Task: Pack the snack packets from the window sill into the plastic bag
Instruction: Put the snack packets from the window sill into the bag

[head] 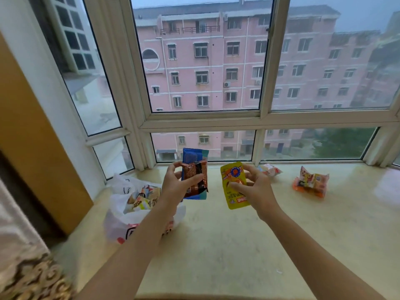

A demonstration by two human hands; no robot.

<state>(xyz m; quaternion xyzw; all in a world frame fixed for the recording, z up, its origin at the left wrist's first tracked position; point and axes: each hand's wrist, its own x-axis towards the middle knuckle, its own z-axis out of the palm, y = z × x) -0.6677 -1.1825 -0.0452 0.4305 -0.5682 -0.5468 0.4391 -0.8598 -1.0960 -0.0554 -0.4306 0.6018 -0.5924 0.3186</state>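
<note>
My left hand (176,187) grips two packets together above the sill: a brown packet (195,176) in front and a blue packet (193,155) behind it. My right hand (256,188) pinches a yellow packet (232,187) held upright. A white plastic bag (121,217) lies open on the sill at the left, under my left forearm, with several packets (141,200) inside. On the marble window sill (238,234) to the right lie an orange packet (311,181) and a pale pink-white packet (270,169).
The white window frame (257,118) rises right behind the sill. A wooden wall panel (32,148) and a patterned curtain (26,267) bound the left side. The sill's front edge runs along the bottom of the view.
</note>
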